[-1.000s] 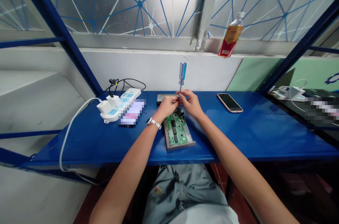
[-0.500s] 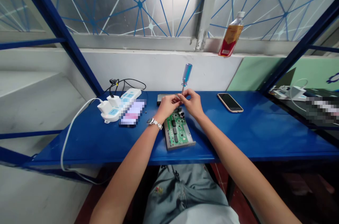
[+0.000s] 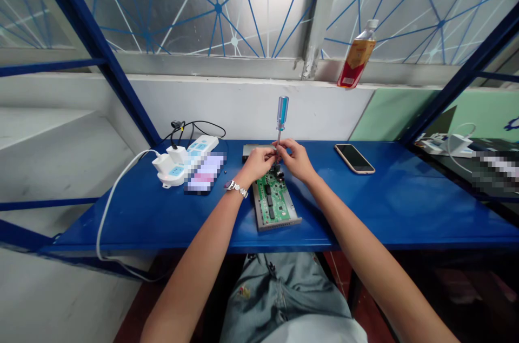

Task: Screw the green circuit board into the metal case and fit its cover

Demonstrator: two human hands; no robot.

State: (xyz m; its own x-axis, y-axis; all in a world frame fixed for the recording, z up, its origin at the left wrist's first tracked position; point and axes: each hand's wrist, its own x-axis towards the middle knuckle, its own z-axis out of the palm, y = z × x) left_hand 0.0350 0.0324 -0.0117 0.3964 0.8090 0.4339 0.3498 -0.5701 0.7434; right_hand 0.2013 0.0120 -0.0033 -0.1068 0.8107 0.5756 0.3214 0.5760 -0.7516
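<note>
A screwdriver (image 3: 283, 111) with a clear blue handle stands nearly upright, handle up, above the far end of a green circuit board (image 3: 279, 203) in an open metal case (image 3: 278, 226). My right hand (image 3: 295, 158) has its fingers closed round the screwdriver's shaft. Beside it my left hand (image 3: 260, 163), with a watch (image 3: 234, 186) on the wrist, is pinched close to the shaft's lower part. What the left fingertips hold is hidden, and so is the screwdriver's tip. Behind the left hand lies a grey metal piece (image 3: 249, 149), partly covered.
On the left, a white power strip (image 3: 166, 176) with plugs and cables sits beside a lit phone (image 3: 205, 174). Another phone (image 3: 354, 158) lies dark on the right of the blue table (image 3: 389, 208). A drink bottle (image 3: 357, 56) stands on the window ledge.
The screwdriver has become more upright, its handle swinging a little to the left. Both hands stay together over the far end of the board. The whole view has shifted slightly.
</note>
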